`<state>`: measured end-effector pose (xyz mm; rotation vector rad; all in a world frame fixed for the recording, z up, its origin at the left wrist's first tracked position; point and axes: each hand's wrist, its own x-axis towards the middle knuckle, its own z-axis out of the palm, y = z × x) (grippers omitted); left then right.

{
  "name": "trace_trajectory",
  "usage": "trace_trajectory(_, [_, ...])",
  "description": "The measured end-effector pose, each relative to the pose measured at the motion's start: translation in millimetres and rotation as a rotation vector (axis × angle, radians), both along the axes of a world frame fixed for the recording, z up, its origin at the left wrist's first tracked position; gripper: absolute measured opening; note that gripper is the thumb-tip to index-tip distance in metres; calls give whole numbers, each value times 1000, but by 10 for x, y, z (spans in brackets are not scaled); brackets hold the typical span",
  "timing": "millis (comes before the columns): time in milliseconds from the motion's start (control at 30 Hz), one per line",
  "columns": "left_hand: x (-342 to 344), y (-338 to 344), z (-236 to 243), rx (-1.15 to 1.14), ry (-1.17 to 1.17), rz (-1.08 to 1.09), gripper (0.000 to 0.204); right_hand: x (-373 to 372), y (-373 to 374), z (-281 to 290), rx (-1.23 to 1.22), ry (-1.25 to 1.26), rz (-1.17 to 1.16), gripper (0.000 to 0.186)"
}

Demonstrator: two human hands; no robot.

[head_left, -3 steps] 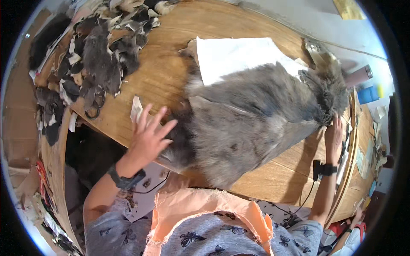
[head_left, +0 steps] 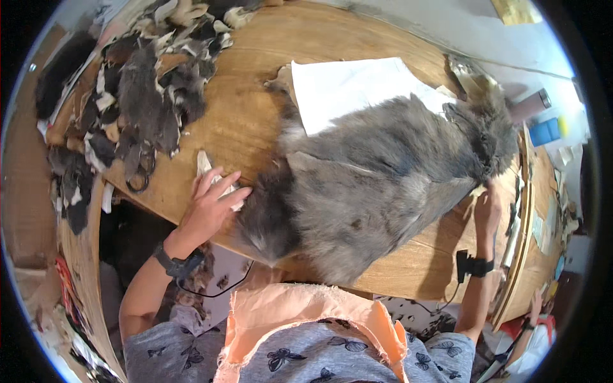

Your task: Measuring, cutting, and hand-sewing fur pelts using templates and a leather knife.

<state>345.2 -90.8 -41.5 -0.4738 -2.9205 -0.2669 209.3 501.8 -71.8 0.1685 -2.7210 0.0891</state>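
Note:
A large grey fur pelt (head_left: 377, 198) lies on the wooden table (head_left: 249, 57), with a white sheet (head_left: 345, 86) over its upper part and darker fur (head_left: 268, 217) at its left. My left hand (head_left: 207, 207) has its fingers apart, resting by a pale, narrow scrap (head_left: 203, 163) beside the dark fur. My right hand (head_left: 486, 210) is at the pelt’s right edge below the bunched fur; its fingertips are partly hidden, so I cannot tell whether it grips the edge.
Fur scraps (head_left: 140, 83) heap at the upper left, with black scissors (head_left: 143, 175) among them. A pink bottle (head_left: 530, 105) and blue container (head_left: 543, 133) are at the right. Another person’s arm (head_left: 531, 319) shows lower right.
My left hand has come down onto the pale scrap, its fingers less spread. My right hand has shifted slightly toward me and left. The whole view has shifted a little.

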Motion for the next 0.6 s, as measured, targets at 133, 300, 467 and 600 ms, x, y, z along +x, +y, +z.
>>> trace_trajectory(133, [-419,-343,247,55,13,-26,18,525,-937,278,-245,-80,-108,23])
trace_trajectory(300, [-1643,-892,823,-646,447,396,53,887,-1644,493,-1072,-717,-399,34])
trace_trajectory(467, [-2747,-453,1035,-590,243,430,47,1180,-2156,762,-1228,-1033,-538,36])
trace_trajectory(600, [-3456,689,659,-293,229,-64,27,1306,-2212,532,-1400,-898,-592,27])
